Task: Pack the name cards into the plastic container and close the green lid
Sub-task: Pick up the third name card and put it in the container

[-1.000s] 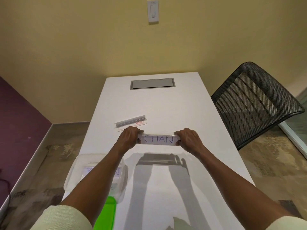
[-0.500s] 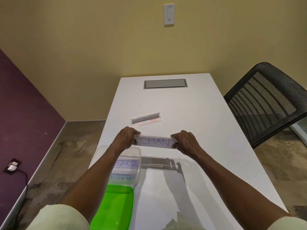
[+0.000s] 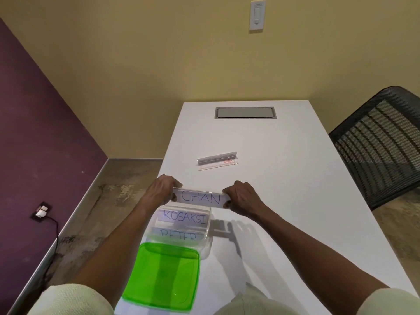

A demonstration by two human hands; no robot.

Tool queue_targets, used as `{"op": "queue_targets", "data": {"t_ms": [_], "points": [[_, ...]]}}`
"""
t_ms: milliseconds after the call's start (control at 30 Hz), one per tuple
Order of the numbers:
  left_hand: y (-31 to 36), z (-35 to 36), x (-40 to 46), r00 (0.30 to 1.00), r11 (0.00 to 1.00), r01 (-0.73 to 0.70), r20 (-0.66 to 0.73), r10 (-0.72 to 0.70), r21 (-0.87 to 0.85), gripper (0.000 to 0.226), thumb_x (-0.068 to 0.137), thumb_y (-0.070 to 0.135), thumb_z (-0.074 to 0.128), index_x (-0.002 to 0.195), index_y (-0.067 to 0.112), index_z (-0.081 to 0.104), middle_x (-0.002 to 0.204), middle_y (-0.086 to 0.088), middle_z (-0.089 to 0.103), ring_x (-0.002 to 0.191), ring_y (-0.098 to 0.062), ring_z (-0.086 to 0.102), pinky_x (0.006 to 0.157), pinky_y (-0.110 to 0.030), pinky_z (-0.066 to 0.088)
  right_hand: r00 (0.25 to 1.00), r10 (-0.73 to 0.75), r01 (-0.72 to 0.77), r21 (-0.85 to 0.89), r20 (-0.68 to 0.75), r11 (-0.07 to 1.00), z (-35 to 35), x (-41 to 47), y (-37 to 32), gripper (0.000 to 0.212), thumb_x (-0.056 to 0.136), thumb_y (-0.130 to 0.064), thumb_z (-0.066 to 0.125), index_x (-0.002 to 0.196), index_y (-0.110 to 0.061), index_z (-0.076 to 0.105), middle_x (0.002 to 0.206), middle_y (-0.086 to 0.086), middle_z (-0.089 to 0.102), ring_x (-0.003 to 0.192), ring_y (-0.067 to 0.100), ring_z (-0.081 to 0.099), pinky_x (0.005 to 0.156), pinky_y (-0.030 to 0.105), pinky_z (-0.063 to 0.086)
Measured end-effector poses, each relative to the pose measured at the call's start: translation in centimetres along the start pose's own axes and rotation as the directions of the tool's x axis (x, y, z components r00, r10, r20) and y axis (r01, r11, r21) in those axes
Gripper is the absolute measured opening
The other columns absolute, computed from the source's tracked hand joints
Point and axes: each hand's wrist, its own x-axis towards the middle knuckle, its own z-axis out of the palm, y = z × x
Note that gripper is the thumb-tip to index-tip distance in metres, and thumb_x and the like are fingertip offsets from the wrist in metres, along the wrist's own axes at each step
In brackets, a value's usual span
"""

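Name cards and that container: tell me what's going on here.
A person holds the CHAN card by its ends, left hand and right hand, just above the far edge of the clear container. Inside it stand the KOSAKSI card and the PETER card. The green lid lies off on the table, nearer the person. Another card waits farther back.

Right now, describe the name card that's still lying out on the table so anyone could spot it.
On the white table, look past both hands toward the grey hatch. The loose name card lies there alone, angled, its writing unreadable, unlike the CHAN card.
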Motion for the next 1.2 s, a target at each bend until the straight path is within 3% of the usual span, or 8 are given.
{"op": "queue_targets", "data": {"t_ms": [233, 600, 800, 900, 1200], "points": [[-3.2, -0.4, -1.0, 0.998, 0.999, 0.049, 0.037, -0.049, 0.001, 0.049, 0.073, -0.006, 0.076, 0.120, 0.007, 0.067, 0.103, -0.010, 0.075, 0.096, -0.017, 0.070, 0.089, -0.031, 0.055, 0.994, -0.085, 0.085, -0.008, 0.064, 0.996, 1.1, 1.7, -2.9, 0.026, 0.078, -0.036, 0.069, 0.078, -0.010, 0.063, 0.076, 0.014, 0.066, 0.082, 0.034, 0.058, 0.062, 0.032, 0.030], [-7.4, 0.3, -2.3, 0.991, 0.992, 0.063, 0.107, -0.075, 0.112, 0.045, 0.068, -0.002, 0.080, 0.110, 0.014, 0.074, 0.097, -0.007, 0.076, 0.085, -0.019, 0.071, 0.082, -0.036, 0.058, 0.966, -0.235, 0.239, -0.028, 0.108, 0.971, 4.0, 2.9, -6.7, 0.034, 0.078, -0.039, 0.069, 0.086, -0.007, 0.062, 0.084, 0.019, 0.062, 0.079, 0.036, 0.057, 0.062, 0.032, 0.027], [-8.1, 1.5, -2.7, 0.982, 0.979, 0.057, 0.167, -0.090, 0.194, 0.050, 0.070, 0.003, 0.081, 0.117, 0.016, 0.070, 0.114, -0.010, 0.072, 0.101, -0.025, 0.068, 0.091, -0.036, 0.055, 0.937, -0.276, 0.296, -0.063, 0.216, 0.953, 5.0, 3.3, -8.1, 0.024, 0.076, -0.026, 0.066, 0.082, -0.003, 0.061, 0.084, 0.021, 0.065, 0.080, 0.036, 0.059, 0.064, 0.034, 0.037], [-8.1, 2.3, -2.7, 0.972, 0.973, 0.068, 0.206, -0.114, 0.220, 0.053, 0.071, 0.006, 0.081, 0.121, 0.018, 0.068, 0.119, -0.010, 0.069, 0.101, -0.026, 0.068, 0.090, -0.035, 0.055, 0.925, -0.285, 0.310, -0.062, 0.253, 0.949, 5.5, 3.5, -8.3, 0.018, 0.076, -0.019, 0.063, 0.081, -0.002, 0.061, 0.082, 0.021, 0.065, 0.081, 0.035, 0.060, 0.063, 0.033, 0.033], [-8.1, 4.3, -2.3, 0.958, 0.927, -0.076, 0.286, -0.035, 0.367, 0.037, 0.073, 0.005, 0.076, 0.109, 0.012, 0.071, 0.110, -0.013, 0.070, 0.095, -0.029, 0.070, 0.082, -0.035, 0.057, 0.899, -0.295, 0.335, -0.077, 0.323, 0.939, 7.4, 4.0, -8.3, 0.018, 0.078, -0.013, 0.057, 0.090, 0.000, 0.061, 0.090, 0.022, 0.065, 0.085, 0.036, 0.060, 0.067, 0.034, 0.029]]}}
